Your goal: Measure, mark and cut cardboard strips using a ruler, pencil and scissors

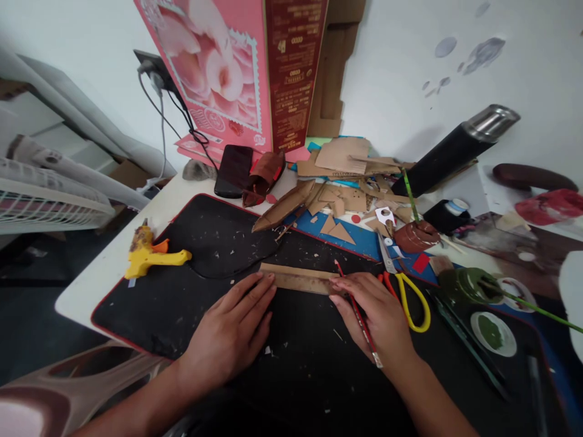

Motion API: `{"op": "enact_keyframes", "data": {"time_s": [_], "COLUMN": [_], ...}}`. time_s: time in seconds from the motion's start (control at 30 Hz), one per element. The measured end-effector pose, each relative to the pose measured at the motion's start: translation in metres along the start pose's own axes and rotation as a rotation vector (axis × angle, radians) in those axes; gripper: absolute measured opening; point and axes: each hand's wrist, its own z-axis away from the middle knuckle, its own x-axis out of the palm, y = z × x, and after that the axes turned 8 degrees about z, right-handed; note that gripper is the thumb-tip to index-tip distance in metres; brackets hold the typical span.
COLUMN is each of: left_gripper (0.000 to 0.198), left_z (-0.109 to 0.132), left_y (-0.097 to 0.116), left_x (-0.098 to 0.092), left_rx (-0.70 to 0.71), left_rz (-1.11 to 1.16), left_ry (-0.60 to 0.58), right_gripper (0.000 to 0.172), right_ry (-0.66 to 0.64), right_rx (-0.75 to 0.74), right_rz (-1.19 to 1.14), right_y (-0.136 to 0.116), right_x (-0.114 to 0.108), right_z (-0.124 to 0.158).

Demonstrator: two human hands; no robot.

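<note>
A narrow cardboard strip (303,279) lies across the black mat in front of me, with a darker lengthwise band along it. On its left end rest the fingertips of my left hand (232,331), fingers stretched out and side by side. My right hand (376,309) is closed around a red pencil (361,321), whose tip points away from me. Its fingertips also touch the strip's right end. Scissors (412,300) with yellow and orange handles lie just right of that hand. Part of the strip's ends is hidden under my fingers.
A yellow glue gun (155,255) lies at left. Behind the mat (218,237) are cardboard scraps (344,155), a boat-shaped cardboard piece (285,206), a phone (234,170) and a pink box (218,79). Paint jars (469,285) and a black flask (449,152) stand at right.
</note>
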Motion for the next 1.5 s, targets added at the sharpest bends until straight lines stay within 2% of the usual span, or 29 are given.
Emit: {"op": "enact_keyframes", "data": {"time_s": [0.33, 0.6, 0.77, 1.07, 1.5], "left_gripper": [0.035, 0.039, 0.043, 0.044, 0.039], "left_z": [-0.0015, -0.0006, 0.0009, 0.0005, -0.0011], "left_y": [0.0015, 0.0013, 0.0013, 0.0014, 0.0013], "left_x": [-0.0017, -0.0007, -0.0009, -0.0018, -0.0029], "left_rx": [-0.027, -0.023, -0.036, -0.031, -0.021], "left_rz": [-0.029, -0.013, 0.009, 0.017, -0.002], "left_ry": [-0.001, -0.004, -0.005, -0.004, -0.02], "right_gripper": [0.01, 0.01, 0.009, 0.024, 0.025], "right_ry": [-0.002, -0.014, -0.062, -0.16, -0.17], "right_rx": [0.062, 0.114, 0.064, 0.024, -0.005], "right_rz": [-0.073, -0.08, -0.085, -0.025, 0.07], "right_y": [0.0036, 0.0034, 0.005, 0.0068, 0.0055], "right_x": [-0.0025, -0.0044, -0.0065, -0.0068, -0.0038], "right_z": [-0.0025, -0.0035, -0.0036, -0.0002, -0.0012]}}
